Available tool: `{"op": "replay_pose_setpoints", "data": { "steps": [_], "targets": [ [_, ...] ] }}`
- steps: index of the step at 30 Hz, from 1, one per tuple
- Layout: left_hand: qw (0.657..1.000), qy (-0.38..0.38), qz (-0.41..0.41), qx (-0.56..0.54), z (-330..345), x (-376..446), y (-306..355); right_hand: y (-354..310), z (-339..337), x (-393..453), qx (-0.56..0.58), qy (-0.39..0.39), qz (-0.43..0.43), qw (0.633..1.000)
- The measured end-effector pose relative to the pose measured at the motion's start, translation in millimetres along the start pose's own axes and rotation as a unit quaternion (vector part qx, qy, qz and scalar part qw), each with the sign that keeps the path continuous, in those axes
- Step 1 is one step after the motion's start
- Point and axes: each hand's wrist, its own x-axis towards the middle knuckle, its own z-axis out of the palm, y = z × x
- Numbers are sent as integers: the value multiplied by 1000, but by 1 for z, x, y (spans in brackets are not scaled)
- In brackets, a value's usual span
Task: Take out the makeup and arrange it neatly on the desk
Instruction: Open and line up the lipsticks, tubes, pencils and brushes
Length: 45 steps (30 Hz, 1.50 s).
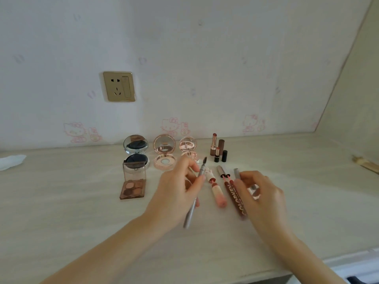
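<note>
Gripping the brow pencil (194, 193), the left hand (176, 193) tilts it — right hand (260, 197) clutches a cap (237, 173).

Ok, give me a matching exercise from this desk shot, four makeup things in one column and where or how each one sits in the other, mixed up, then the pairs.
Things:
1. brow pencil
2. eyeshadow palette
3. taller lipstick
4. dark round compact

Place or state:
A. standing upright, uncapped, near the wall
B. open, at the left end of the back row
C. held in the left hand, brush end up
D. open, nearer the camera than the compacts

Pairs: 1-C, 2-D, 3-A, 4-B
</note>
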Motion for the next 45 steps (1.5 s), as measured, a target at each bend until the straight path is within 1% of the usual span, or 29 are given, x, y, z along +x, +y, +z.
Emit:
{"op": "replay_pose_setpoints", "data": {
  "steps": [3,6,11,15,18,20,22,26,28,32,35,40,42,45],
  "targets": [
    [999,-18,36,26,27,14,7,18,-21,11,-14,3,10,1000],
    [995,-38,60,71,57,27,14,38,-38,27,-56,14,19,998],
    [988,-65,51,130,108,54,24,73,-51,54,-109,16,40,993],
    [979,-89,28,183,139,73,28,91,-48,65,-135,19,10,991],
    [974,-85,12,211,151,82,31,101,-46,65,-140,20,1,990],
    [969,-85,1,232,157,86,31,105,-46,65,-147,21,4,989],
    [962,-92,8,256,163,89,28,105,-46,65,-164,19,9,986],
    [956,-92,2,279,169,93,22,103,-44,62,-168,-10,25,985],
    [954,-96,3,283,172,94,20,103,-44,61,-169,-21,19,985],
    [936,-102,36,335,174,97,21,104,-44,61,-193,-27,5,981],
    [929,-101,51,353,173,98,21,104,-43,60,-209,-24,-1,978],
    [929,-95,72,350,169,99,13,105,-43,59,-234,-17,-16,972],
    [930,-98,102,338,164,95,12,106,-43,60,-238,-21,-14,971],
    [925,-131,155,322,156,81,12,107,-44,60,-223,-27,-7,974]
  ]
}}
